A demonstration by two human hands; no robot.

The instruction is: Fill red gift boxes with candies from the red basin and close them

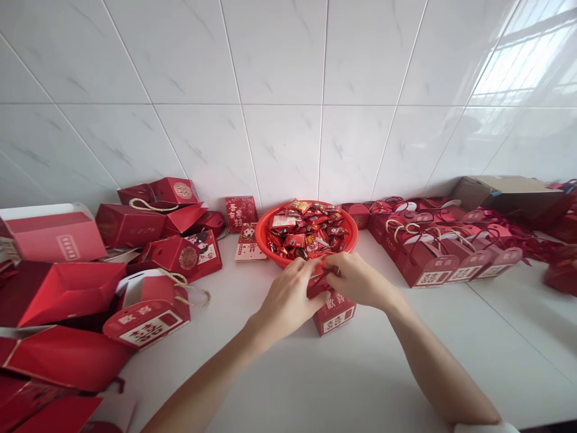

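Observation:
A small red gift box [337, 314] with white-and-gold characters stands on the white tabletop, directly in front of the bowl. My left hand [288, 296] grips its upper left side, the thumb across the front and the fingers at the top. Curled over the upper right of the same box, my right hand [359, 280] has its fingertips closed on the top edge. The hands hide most of the box's top, so its flaps and any handle there are hard to make out. Just behind, a red plastic bowl [260, 242] is heaped with red-wrapped candies [311, 231].
Several unfolded or half-folded red boxes [67, 291] pile up at the left. Rows of closed gift boxes [433, 264] with cord handles stand at the right, near a brown cardboard box [505, 192]. Red printed packets [241, 213] lean against the tiled wall.

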